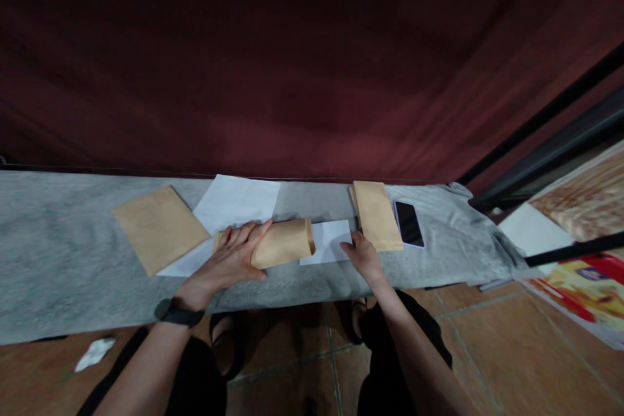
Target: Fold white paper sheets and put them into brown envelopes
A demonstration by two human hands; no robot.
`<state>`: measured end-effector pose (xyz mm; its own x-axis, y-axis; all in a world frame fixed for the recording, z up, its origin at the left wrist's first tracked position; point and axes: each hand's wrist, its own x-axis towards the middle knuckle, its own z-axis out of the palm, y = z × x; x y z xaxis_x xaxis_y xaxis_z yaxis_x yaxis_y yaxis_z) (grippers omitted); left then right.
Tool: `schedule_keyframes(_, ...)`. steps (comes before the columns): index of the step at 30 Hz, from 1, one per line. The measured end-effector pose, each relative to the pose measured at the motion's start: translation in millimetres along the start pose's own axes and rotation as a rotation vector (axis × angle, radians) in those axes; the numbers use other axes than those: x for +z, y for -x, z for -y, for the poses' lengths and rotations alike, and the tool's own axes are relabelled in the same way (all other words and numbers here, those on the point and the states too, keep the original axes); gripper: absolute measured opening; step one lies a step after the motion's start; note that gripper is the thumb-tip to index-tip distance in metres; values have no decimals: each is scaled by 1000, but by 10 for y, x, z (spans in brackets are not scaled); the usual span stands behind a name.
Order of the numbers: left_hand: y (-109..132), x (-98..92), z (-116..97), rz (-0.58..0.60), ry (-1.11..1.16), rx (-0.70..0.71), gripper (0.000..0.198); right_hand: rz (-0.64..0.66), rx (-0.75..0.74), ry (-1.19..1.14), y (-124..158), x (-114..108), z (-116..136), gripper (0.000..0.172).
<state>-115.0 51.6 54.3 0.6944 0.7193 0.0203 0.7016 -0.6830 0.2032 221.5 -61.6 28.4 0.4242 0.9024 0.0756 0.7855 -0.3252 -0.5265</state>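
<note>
On the grey cloth (73,240), the left hand (234,261) rests on a kraft envelope (285,244), thumb spread wide; the right hand (365,256) pinches the right edge of a white paper sheet (329,242) at the envelope's open end.

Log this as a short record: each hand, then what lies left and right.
Left hand: spread across a brown envelope, open end facing right
Right hand: holding the right end of a white slip at that opening
Far left: flat envelope, overlapping white paper
Far right: brown envelope stack beside a phone
Surface: grey cloth
</note>
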Motion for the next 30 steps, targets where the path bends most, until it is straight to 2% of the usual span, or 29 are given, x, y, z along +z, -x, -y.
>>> schedule_keyframes(8,-13,1,12,-82,-36,1,117,-199,38,-341,-90,-208,-51,16)
schedule_keyframes(12,-15,22,14,-87,-76,8,117,-177,86,-481,-106,-186,-96,19)
schedule_keyframes(17,-21,-32,-5,-133,-114,-14,116,-86,170,-708,-141,-118,-157,30)
schedule_keyframes(24,-6,-111,-62,-54,-99,-31,119,-58,164,-718,-131,-119,-188,38)
schedule_keyframes(30,-2,-126,-92,-59,-83,-37,122,-198,123,-779,-161,-182,-178,49)
